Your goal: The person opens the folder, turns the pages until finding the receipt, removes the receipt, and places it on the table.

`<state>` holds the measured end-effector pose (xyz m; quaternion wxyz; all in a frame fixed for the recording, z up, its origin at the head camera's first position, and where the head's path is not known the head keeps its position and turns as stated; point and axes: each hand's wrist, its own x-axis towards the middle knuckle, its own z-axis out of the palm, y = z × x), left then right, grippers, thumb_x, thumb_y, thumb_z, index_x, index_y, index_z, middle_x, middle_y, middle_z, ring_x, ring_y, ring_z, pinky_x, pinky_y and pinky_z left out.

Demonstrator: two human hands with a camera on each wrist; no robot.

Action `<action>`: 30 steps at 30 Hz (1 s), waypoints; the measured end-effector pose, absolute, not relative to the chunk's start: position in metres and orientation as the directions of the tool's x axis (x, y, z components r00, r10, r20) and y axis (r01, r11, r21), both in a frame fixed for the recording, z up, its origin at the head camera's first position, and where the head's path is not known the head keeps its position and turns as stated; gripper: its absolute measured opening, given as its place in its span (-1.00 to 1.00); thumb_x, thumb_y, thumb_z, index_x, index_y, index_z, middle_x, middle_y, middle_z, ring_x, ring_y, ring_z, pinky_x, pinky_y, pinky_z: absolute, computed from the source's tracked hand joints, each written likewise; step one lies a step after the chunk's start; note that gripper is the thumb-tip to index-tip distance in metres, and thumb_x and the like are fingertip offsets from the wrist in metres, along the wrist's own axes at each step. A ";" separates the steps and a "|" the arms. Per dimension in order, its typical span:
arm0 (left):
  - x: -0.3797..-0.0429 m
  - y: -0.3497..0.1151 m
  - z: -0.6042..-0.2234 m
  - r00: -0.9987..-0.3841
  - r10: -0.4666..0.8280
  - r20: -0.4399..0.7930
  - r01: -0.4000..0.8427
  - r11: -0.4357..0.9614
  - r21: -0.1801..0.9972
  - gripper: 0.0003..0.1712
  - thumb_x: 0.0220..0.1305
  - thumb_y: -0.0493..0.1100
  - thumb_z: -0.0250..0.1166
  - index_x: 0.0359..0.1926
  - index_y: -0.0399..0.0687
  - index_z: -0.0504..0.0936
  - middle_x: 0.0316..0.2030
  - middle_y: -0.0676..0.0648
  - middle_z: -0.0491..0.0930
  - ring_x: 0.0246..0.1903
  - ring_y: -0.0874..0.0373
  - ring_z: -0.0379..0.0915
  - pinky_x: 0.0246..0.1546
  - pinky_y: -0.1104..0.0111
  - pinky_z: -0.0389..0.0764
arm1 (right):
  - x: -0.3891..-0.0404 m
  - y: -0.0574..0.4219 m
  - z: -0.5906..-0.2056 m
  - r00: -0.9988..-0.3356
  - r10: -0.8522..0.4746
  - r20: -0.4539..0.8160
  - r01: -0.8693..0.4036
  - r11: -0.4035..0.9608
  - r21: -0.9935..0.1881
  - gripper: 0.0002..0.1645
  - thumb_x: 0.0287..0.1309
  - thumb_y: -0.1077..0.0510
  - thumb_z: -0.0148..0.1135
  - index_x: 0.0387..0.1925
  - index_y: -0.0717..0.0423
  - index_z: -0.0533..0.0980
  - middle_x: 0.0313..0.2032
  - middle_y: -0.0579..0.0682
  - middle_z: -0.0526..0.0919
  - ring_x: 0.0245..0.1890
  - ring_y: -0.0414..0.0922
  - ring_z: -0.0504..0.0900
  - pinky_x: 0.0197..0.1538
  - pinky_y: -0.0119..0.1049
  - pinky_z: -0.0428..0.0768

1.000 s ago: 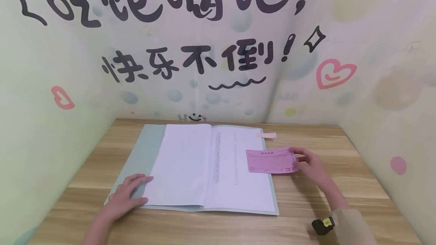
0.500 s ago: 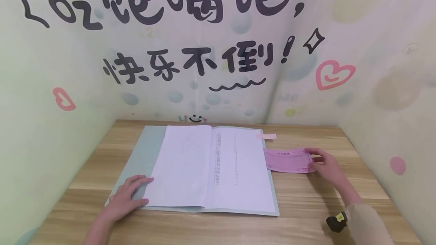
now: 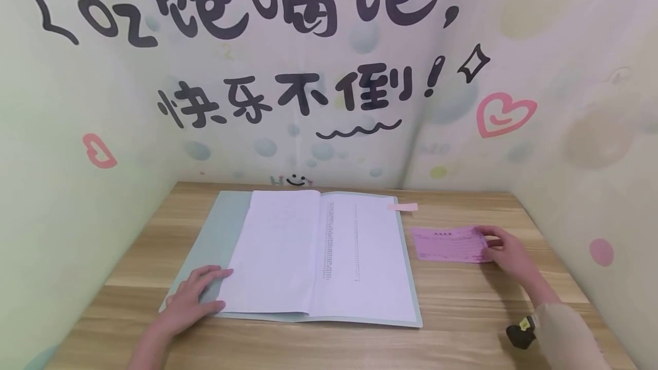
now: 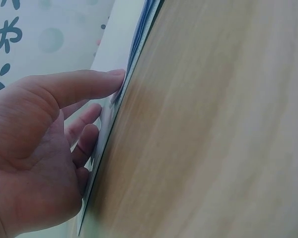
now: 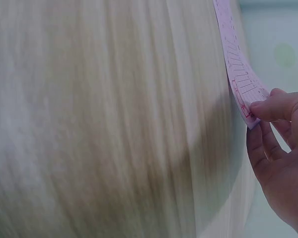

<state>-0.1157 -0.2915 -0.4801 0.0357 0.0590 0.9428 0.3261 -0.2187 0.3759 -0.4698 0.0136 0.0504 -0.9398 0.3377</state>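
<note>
An open folder [image 3: 211, 238] with a pale blue-green cover lies on the wooden table, white pages [image 3: 272, 250] spread inside it. My left hand [image 3: 189, 300] rests on the folder's lower left part, fingers spread; in the left wrist view the thumb touches the page edge. To the right of the folder, a pink printed slip [image 3: 447, 244] lies low over the table. My right hand [image 3: 511, 253] pinches its right end between thumb and fingers, as the right wrist view shows the slip [image 5: 241, 74] bending up toward the thumb.
A pale pink tab [image 3: 403, 207] sticks out past the folder's upper right edge. The wooden table [image 3: 370, 350] meets patterned walls [image 3: 288, 147] at the back and on both sides.
My right hand has drawn the pink slip to the right, from over the right page to beside the folder. The left hand has stayed in place on the folder.
</note>
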 end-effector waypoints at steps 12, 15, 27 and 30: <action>-0.115 -0.293 -0.480 -0.991 0.131 -0.019 0.092 0.785 0.613 -0.34 0.08 0.00 0.44 0.24 0.08 0.52 0.33 -0.18 0.27 0.17 -0.43 0.26 -0.10 -0.22 0.30 | -0.220 0.386 -0.477 -0.997 -0.073 -0.010 -0.054 0.817 -0.574 -0.41 0.22 0.37 0.19 0.29 0.30 0.37 0.17 0.52 0.43 0.07 0.37 0.55 0.01 0.14 0.58; -0.116 -0.293 -0.479 -0.991 0.133 -0.015 0.096 0.787 0.609 -0.34 0.09 0.01 0.43 0.24 0.09 0.51 0.33 -0.17 0.26 0.17 -0.43 0.27 -0.10 -0.22 0.30 | -0.221 0.386 -0.475 -0.996 -0.088 -0.018 -0.063 0.825 -0.562 -0.43 0.22 0.35 0.20 0.28 0.31 0.39 0.18 0.52 0.41 0.06 0.38 0.53 0.02 0.22 0.53; -0.119 -0.292 -0.478 -0.990 0.135 -0.040 0.083 0.791 0.606 -0.34 0.09 0.01 0.43 0.25 0.13 0.50 0.35 -0.18 0.24 0.16 -0.42 0.27 -0.13 -0.20 0.29 | -0.226 0.394 -0.474 -0.987 -0.151 -0.047 -0.106 0.853 -0.510 -0.46 0.25 0.29 0.20 0.25 0.35 0.40 0.23 0.52 0.30 0.11 0.45 0.39 0.07 0.35 0.39; -0.120 -0.291 -0.478 -0.990 0.140 -0.035 0.091 0.793 0.603 -0.34 0.09 0.01 0.43 0.25 0.14 0.50 0.35 -0.18 0.25 0.17 -0.43 0.27 -0.12 -0.24 0.30 | -0.226 0.397 -0.476 -0.987 -0.158 -0.018 -0.128 0.858 -0.497 -0.47 0.23 0.29 0.21 0.23 0.35 0.42 0.20 0.50 0.33 0.07 0.40 0.43 0.03 0.30 0.42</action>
